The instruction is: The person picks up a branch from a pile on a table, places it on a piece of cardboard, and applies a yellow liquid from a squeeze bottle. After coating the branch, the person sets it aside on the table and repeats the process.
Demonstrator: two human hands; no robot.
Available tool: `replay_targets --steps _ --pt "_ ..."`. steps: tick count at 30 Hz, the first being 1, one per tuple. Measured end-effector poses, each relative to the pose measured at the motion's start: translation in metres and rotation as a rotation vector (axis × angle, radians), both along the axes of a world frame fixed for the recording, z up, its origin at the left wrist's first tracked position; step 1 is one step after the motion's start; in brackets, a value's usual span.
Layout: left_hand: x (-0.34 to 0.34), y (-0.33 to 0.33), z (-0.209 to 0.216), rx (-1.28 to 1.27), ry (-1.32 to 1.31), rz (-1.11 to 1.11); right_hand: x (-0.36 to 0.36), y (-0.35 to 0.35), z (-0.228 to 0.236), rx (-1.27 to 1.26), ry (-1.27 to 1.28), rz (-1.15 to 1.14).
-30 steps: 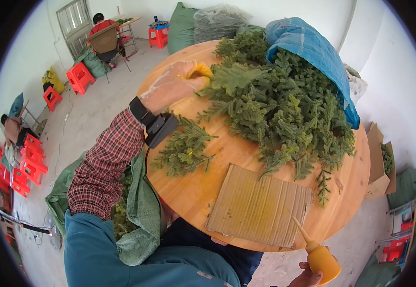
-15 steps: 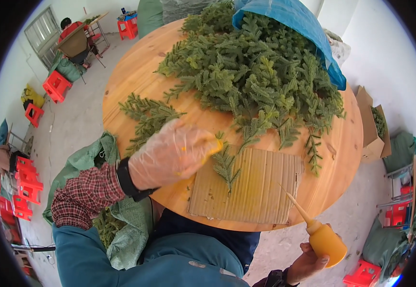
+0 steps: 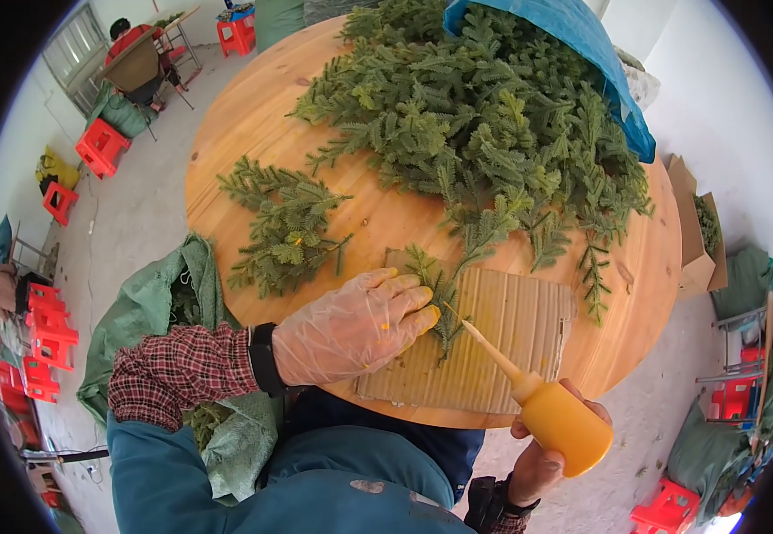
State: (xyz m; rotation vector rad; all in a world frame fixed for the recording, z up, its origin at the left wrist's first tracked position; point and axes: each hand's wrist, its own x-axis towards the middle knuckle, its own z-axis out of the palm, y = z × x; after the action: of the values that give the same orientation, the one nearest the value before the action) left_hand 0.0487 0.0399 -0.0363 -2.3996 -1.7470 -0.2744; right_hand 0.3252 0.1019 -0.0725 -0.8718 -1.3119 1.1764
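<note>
My left hand (image 3: 351,327), in a clear plastic glove with yellow-stained fingertips, lies over the cardboard sheet (image 3: 515,329). Its fingers are slightly fanned, the tips against a small green fir sprig (image 3: 444,298) on the cardboard; the thumb is hidden. My right hand (image 3: 538,472) is wrapped round a yellow-orange squeeze bottle (image 3: 569,432) at the table's near edge. The bottle is tilted, and its long thin nozzle (image 3: 489,347) points up and left, the tip close to the sprig. Left of the cardboard lies a loose cluster of fir sprigs (image 3: 284,222).
A big heap of fir sprigs (image 3: 475,125) spills from a blue bag (image 3: 613,98) on the round wooden table (image 3: 240,116). Green woven sacking (image 3: 146,303) bulges by my left arm. A cardboard box (image 3: 693,258) stands right; red stools (image 3: 102,147) and other people are at left.
My left hand has come down and to the right from above the table onto the sprig, its fingers loosening. My right hand has brought the bottle left and up, its nozzle tip nearing the sprig.
</note>
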Motion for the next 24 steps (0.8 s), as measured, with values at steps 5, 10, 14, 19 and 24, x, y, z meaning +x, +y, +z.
replay_targets --steps 5,10,14,19,24 --pt "-0.001 -0.003 -0.004 -0.005 0.013 0.011 -0.014 0.004 -0.009 0.120 -0.102 0.000" --pt "-0.002 -0.005 -0.005 -0.042 0.005 0.010 -0.039 0.004 0.002 0.112 -0.101 0.010" --pt "-0.002 -0.006 -0.008 -0.012 -0.027 0.029 -0.042 0.009 -0.003 0.137 -0.135 0.003" --pt "0.001 -0.009 -0.002 -0.012 0.018 0.093 -0.036 0.009 -0.001 0.145 -0.172 -0.004" --pt "-0.002 -0.007 0.001 0.017 0.031 0.100 -0.041 0.007 0.005 0.109 -0.143 -0.007"
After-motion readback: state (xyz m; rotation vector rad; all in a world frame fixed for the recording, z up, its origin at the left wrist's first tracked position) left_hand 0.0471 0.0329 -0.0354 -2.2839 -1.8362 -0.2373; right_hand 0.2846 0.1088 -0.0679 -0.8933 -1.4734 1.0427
